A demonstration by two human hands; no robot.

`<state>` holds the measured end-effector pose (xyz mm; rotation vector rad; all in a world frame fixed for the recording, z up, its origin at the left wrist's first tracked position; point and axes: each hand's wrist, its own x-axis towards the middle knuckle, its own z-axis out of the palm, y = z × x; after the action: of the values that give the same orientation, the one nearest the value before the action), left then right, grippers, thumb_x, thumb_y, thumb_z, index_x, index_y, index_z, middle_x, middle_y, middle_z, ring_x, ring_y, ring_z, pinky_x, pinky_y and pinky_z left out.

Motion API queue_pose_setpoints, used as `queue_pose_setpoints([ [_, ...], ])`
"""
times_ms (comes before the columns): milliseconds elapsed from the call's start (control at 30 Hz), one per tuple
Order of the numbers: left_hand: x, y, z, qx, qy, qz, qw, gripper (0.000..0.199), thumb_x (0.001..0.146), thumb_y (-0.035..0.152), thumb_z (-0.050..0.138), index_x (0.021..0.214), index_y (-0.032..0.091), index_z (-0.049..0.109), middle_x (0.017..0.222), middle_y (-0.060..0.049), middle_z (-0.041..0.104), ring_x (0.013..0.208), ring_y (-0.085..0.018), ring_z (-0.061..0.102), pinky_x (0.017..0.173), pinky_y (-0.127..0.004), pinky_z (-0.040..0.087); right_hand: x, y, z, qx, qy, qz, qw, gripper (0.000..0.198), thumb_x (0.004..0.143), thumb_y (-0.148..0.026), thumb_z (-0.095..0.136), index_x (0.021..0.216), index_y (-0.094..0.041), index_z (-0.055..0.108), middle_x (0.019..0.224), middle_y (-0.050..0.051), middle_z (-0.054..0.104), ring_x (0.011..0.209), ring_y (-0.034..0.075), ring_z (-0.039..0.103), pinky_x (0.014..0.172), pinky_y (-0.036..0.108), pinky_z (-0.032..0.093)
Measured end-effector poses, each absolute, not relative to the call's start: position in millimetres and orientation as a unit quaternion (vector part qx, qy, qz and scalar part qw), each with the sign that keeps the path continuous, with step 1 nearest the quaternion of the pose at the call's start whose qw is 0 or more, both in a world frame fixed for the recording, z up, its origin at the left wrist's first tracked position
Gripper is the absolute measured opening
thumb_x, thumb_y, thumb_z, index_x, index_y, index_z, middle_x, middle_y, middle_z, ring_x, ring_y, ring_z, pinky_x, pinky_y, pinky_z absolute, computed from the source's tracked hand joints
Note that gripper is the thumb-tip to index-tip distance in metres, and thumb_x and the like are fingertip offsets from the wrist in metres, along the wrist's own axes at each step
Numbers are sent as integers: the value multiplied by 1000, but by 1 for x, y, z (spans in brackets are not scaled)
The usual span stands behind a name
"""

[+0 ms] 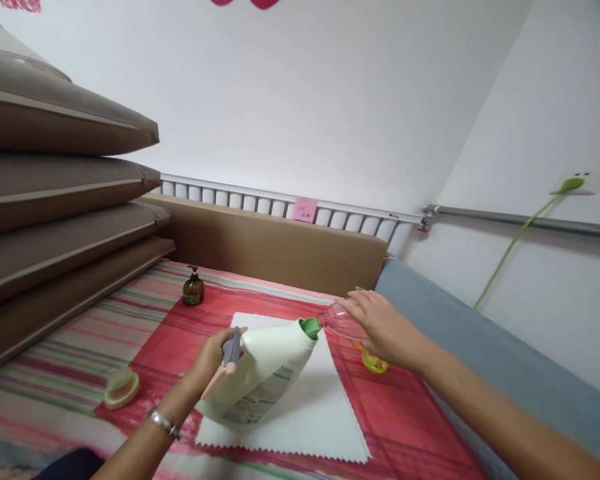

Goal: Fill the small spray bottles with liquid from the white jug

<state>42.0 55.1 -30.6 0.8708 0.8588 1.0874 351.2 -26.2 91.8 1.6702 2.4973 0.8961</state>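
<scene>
While the left hand (214, 355) grasps a large whitish plastic jug (277, 363), tilted over a white zigzag-edged sheet (325, 413), the right hand's (380, 325) fingers clasp a clear plastic bottle (339, 322), its neck at the jug's green mouth (310, 327). A small dark-green pump bottle (193, 290) stands farther back.

The left hand (215, 353) sits toward seven o'clock, curled in a grip, most of its fingers hidden; its bare forearm (147, 433) rises from the seven o'clock edge and points to about one. The right hand (383, 325) lies between four and five o'clock, back upward, fingers bent over in a grasp and aimed near ten, its bare forearm (500, 407) slanting in from four o'clock. Both hands stand apart.
</scene>
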Motion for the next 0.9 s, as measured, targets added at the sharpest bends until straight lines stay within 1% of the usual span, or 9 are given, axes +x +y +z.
queue_pose_setpoints([
  [100,43,61,-38,383,377,483,691,36,64,38,64,86,11,69,47,3,57,43,-11,50,43,-20,34,349,-28,96,530,795,296,18,75,59,-1,57,131,-15,41,119,16,52,112,30,46,97,47,35],
  [200,45,67,-47,388,362,478,700,39,65,40,62,91,10,69,51,1,59,48,-13,54,46,-21,37,351,-28,96,527,793,304,27,74,60,-1,56,131,-15,41,121,17,52,113,31,45,97,48,34],
  [433,45,73,-56,415,358,475,688,34,70,37,56,91,13,69,51,2,59,45,-12,50,44,-21,35,353,-28,96,523,788,322,39,77,57,3,51,131,-19,43,124,16,52,115,31,45,97,49,33],
  [533,45,72,-55,419,363,473,685,34,68,36,58,90,13,69,53,1,61,47,-13,53,45,-21,36,349,-29,100,519,789,326,46,76,57,3,51,129,-20,45,124,16,52,115,31,45,97,48,32],
  [633,45,70,-55,417,366,463,691,37,69,40,58,91,13,69,50,2,58,46,-13,51,44,-21,34,344,-28,106,511,789,335,64,74,57,2,53,128,-19,46,124,16,53,114,32,45,97,49,32],
  [733,44,68,-55,440,358,472,675,37,66,37,60,93,12,68,52,2,60,47,-12,52,46,-21,35,340,-27,111,494,789,357,82,72,58,1,54,127,-20,47,121,14,54,114,31,45,97,48,31],
  [800,43,66,-55,457,356,480,659,37,64,34,62,93,13,68,54,2,60,48,-12,52,48,-21,36,335,-25,115,483,788,368,101,70,58,0,56,125,-20,48,120,14,55,113,32,45,97,48,30],
  [900,42,65,-53,460,358,479,656,37,64,37,61,91,13,69,55,1,61,50,-13,53,49,-22,36,327,-23,121,467,788,379,134,68,57,-3,60,123,-20,51,120,16,55,113,33,46,97,49,29],
])
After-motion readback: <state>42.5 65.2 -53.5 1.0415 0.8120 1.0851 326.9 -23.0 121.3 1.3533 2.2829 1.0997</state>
